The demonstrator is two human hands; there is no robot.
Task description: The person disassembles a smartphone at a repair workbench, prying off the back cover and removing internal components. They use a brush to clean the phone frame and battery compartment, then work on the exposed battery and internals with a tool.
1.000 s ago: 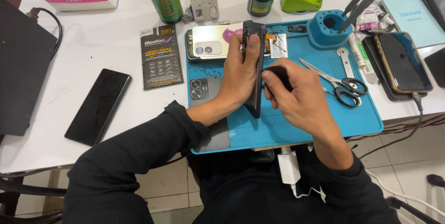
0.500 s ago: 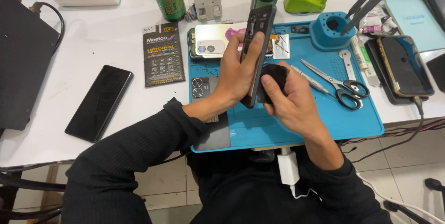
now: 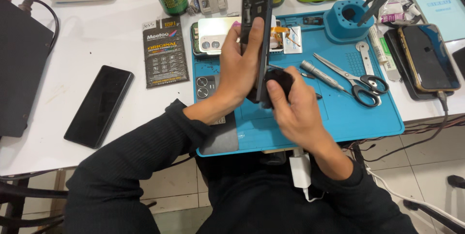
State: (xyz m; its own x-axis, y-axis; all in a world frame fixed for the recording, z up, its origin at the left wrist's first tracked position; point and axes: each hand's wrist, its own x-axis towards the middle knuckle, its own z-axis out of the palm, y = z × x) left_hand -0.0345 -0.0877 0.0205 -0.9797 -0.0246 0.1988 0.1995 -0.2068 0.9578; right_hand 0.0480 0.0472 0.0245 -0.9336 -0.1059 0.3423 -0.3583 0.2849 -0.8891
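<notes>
Raised higher than before, the dark phone [image 3: 257, 30] stands upright over the blue mat [image 3: 368, 117], left hand [image 3: 240, 69] clasping it; right hand [image 3: 295, 108] pinches a black object [image 3: 280, 80] at its base.

Single head-worn view, looking steeply down, close over the blue mat [image 3: 368, 117] (desk edge included)

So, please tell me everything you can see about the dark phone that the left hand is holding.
The phone is a slim black slab, seen nearly edge-on, with small cut-outs near its top. It stands almost upright, tilted slightly, above the blue mat. The left hand grips its middle from the side. The right hand presses a small black object against its lower end. Its top is motion-blurred, so finer details are unclear.
</notes>
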